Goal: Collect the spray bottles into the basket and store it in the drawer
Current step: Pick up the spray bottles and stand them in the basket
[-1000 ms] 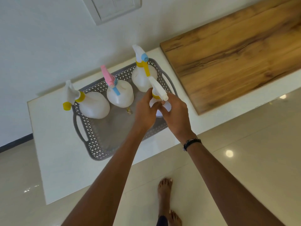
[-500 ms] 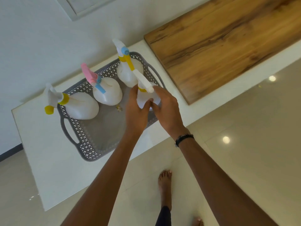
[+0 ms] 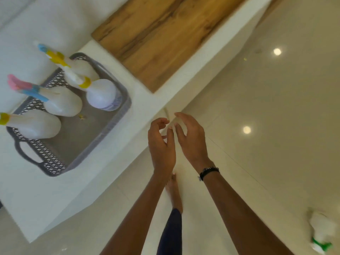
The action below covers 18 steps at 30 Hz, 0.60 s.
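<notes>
The basket (image 3: 117, 115) is grey with lattice-patterned walls; its white spray bottles (image 3: 62, 103) carry yellow, blue and pink trim, blurred; the board (image 3: 165, 37) is brown woodgrain.

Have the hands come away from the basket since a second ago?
Yes. Both the left hand and right hand have pulled back off the grey basket, past the counter edge, now empty over the floor.
</notes>
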Each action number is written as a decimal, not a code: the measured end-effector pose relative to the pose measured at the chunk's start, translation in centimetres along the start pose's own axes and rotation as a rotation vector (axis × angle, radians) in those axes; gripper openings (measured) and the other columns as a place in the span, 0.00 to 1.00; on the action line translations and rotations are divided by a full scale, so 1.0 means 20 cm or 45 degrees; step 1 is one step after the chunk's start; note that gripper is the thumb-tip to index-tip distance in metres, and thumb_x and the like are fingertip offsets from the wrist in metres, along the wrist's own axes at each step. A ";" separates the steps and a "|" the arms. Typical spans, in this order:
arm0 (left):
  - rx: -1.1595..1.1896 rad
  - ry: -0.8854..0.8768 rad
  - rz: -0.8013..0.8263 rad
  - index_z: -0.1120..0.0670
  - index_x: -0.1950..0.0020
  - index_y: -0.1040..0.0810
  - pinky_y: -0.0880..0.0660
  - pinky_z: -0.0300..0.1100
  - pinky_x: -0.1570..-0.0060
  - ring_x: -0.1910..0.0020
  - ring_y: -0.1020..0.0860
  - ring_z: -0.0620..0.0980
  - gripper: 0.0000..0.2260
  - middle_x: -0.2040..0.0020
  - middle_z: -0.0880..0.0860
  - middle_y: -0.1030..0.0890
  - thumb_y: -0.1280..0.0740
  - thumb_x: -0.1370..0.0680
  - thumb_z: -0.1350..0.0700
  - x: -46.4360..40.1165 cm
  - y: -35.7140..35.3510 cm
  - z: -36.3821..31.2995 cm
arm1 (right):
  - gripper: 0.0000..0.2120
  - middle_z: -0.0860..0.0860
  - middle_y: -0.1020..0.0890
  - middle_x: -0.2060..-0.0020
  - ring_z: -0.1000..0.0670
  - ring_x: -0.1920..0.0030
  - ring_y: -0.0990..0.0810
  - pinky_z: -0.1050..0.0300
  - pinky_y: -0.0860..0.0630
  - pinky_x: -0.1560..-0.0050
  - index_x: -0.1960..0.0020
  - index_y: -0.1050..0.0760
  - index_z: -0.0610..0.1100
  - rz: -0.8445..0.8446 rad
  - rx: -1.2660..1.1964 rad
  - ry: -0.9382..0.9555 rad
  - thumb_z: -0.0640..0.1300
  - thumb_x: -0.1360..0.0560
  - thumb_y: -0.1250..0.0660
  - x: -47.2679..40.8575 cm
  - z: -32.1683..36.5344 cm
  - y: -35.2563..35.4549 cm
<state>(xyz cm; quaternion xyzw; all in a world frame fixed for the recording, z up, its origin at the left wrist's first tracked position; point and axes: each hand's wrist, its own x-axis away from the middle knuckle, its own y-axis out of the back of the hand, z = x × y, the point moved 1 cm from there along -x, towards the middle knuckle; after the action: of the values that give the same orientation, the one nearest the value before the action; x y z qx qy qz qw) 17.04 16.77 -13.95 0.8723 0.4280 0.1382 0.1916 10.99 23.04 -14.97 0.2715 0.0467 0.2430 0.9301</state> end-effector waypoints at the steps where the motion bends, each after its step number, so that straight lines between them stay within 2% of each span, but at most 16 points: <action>1: -0.003 -0.008 0.034 0.51 0.43 0.28 0.25 0.36 0.51 0.45 0.25 0.44 0.08 0.45 0.48 0.22 0.38 0.21 0.61 0.07 -0.07 -0.02 | 0.14 0.47 0.21 0.41 0.50 0.40 0.23 0.59 0.27 0.38 0.37 0.27 0.42 -0.019 0.010 -0.022 0.39 0.21 0.39 0.05 -0.07 0.08; 5: -0.028 -0.038 0.165 0.53 0.43 0.28 0.24 0.36 0.54 0.47 0.24 0.45 0.08 0.46 0.49 0.22 0.38 0.21 0.61 0.40 -0.38 -0.07 | 0.14 0.49 0.21 0.40 0.52 0.38 0.24 0.56 0.28 0.36 0.36 0.27 0.42 -0.078 0.027 -0.096 0.41 0.21 0.39 0.27 -0.37 0.42; 9: -0.076 -0.063 0.335 0.52 0.42 0.29 0.23 0.38 0.56 0.47 0.23 0.44 0.08 0.47 0.48 0.21 0.39 0.21 0.60 0.82 -0.73 -0.10 | 0.14 0.49 0.21 0.40 0.51 0.39 0.24 0.62 0.30 0.36 0.37 0.26 0.43 -0.160 0.085 -0.190 0.40 0.21 0.39 0.55 -0.71 0.81; 14: -0.121 -0.064 0.546 0.54 0.42 0.29 0.24 0.34 0.56 0.48 0.23 0.45 0.08 0.48 0.48 0.21 0.39 0.21 0.60 1.41 -1.20 -0.10 | 0.14 0.48 0.21 0.39 0.50 0.38 0.24 0.65 0.34 0.37 0.36 0.27 0.42 -0.179 0.148 -0.358 0.40 0.21 0.39 0.99 -1.18 1.27; 18: -0.146 -0.029 0.750 0.53 0.43 0.28 0.22 0.43 0.52 0.50 0.23 0.45 0.08 0.49 0.47 0.22 0.38 0.21 0.61 1.87 -1.53 -0.05 | 0.14 0.48 0.21 0.39 0.49 0.38 0.24 0.64 0.33 0.37 0.37 0.26 0.42 -0.230 0.197 -0.523 0.39 0.22 0.38 1.36 -1.57 1.60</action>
<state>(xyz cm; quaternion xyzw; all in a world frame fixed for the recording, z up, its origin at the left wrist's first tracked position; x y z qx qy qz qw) 17.63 64.05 -23.95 0.9482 0.1457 0.2019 0.1971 14.27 74.78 -23.50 0.3803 -0.1008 0.0940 0.9145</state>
